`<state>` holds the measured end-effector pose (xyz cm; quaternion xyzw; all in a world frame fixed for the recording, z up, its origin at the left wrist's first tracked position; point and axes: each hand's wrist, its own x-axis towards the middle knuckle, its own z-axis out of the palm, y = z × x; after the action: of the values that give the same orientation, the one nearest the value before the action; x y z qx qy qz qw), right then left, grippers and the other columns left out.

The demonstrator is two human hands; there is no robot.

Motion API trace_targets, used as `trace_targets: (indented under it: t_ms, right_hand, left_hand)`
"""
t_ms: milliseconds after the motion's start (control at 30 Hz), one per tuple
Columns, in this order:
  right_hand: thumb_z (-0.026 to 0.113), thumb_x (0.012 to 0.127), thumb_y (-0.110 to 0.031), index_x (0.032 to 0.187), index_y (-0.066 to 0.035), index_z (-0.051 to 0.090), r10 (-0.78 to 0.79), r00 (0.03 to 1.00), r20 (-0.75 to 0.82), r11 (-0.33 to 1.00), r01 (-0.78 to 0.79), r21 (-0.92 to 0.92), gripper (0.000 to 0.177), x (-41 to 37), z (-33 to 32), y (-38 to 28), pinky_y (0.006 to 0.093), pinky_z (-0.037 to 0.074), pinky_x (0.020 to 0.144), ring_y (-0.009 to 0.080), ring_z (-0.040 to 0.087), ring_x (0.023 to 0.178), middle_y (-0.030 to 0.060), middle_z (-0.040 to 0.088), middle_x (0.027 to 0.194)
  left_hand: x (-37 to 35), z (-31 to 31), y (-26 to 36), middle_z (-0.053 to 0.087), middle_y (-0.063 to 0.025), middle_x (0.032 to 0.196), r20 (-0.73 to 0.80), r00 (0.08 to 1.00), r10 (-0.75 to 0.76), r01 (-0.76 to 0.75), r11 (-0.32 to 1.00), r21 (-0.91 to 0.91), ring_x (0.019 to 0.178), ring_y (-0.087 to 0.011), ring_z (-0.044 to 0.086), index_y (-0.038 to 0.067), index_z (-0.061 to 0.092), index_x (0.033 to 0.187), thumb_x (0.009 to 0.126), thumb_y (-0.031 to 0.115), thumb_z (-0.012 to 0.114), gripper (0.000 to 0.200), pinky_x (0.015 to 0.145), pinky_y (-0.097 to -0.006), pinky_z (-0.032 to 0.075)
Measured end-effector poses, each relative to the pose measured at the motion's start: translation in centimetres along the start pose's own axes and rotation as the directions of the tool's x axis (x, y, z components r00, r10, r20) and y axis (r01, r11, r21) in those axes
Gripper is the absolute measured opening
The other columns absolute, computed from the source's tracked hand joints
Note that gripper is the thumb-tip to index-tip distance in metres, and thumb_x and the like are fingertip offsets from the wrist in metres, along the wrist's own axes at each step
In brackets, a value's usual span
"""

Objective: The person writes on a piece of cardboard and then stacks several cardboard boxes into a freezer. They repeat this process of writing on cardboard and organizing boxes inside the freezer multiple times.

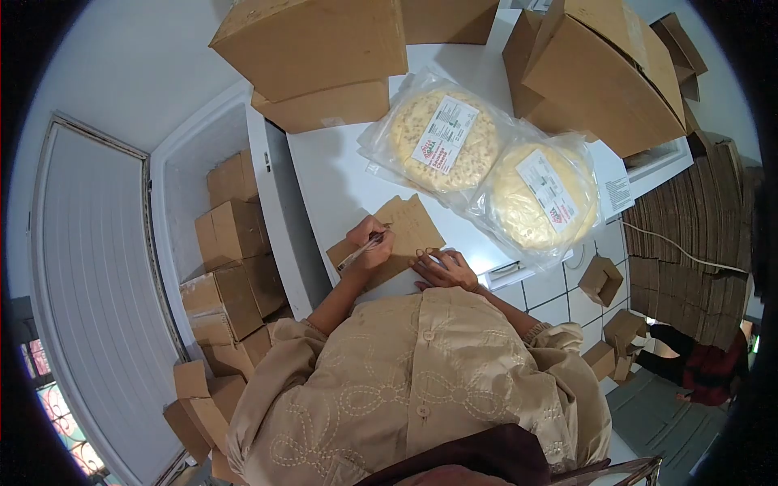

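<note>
My left hand (373, 241) is closed around a pen (353, 257), its tip down on a flat brown piece of cardboard (417, 223). Faint handwritten lines show on the cardboard. My right hand (447, 269) lies on the cardboard's near right edge, fingers apart and slightly bent, pressing it to the white tabletop (312, 174). Beyond my hands are two round pizzas in clear plastic wrap. The left pizza (405, 130) has toppings and a white label reading sausage and cheese; the right pizza (510, 215) looks pale and also carries a label.
Cardboard boxes (316, 49) stand at the table's far side, with an open box (604, 77) at the far right. More boxes (231, 231) are stacked left of the table. Flattened cardboard (689, 235) is piled at right, near another person (713, 364) and small boxes on the floor.
</note>
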<state>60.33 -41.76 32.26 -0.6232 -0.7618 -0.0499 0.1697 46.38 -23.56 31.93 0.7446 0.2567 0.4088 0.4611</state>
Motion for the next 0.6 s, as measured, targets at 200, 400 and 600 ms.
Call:
trace_targets:
  t_ms: [200,400,600]
  right_hand:
    - [0.057,0.085,-0.048,0.123,-0.021,0.058,0.0,1.0,0.007,1.0,0.0,-0.014,0.046,0.0,0.0,-0.2,0.0339,0.045,0.081,0.0183,0.051,0.112,0.0017,0.05,0.13]
    - [0.057,0.085,-0.048,0.124,-0.022,0.057,-0.001,1.0,0.022,1.0,0.001,-0.028,0.048,0.2,-0.2,-0.2,0.0339,0.045,0.081,0.0182,0.049,0.113,0.0013,0.049,0.13]
    - [0.057,0.085,-0.048,0.126,-0.022,0.055,0.014,1.0,0.016,1.0,-0.014,-0.014,0.049,0.0,0.1,-0.2,0.0338,0.045,0.08,0.0184,0.048,0.115,0.0013,0.048,0.13]
  left_hand:
    - [0.3,0.1,0.9,0.049,-0.0028,0.061,-0.034,0.999,0.032,-0.029,0.996,0.086,0.053,-0.008,0.045,0.002,0.046,0.07,0.069,-0.003,0.064,0.019,0.047,-0.0226,0.037]
    - [0.7,0.4,1.2,0.049,-0.0022,0.056,-0.051,0.999,0.016,-0.014,0.999,0.052,0.049,-0.007,0.044,0.003,0.048,0.07,0.071,-0.002,0.064,0.017,0.045,-0.0225,0.037]
    - [-0.7,0.3,1.2,0.051,-0.0016,0.062,-0.045,0.975,-0.219,0.222,0.971,0.085,0.055,-0.0055,0.046,0.001,0.048,0.073,0.074,-0.005,0.06,0.013,0.049,-0.0219,0.039]
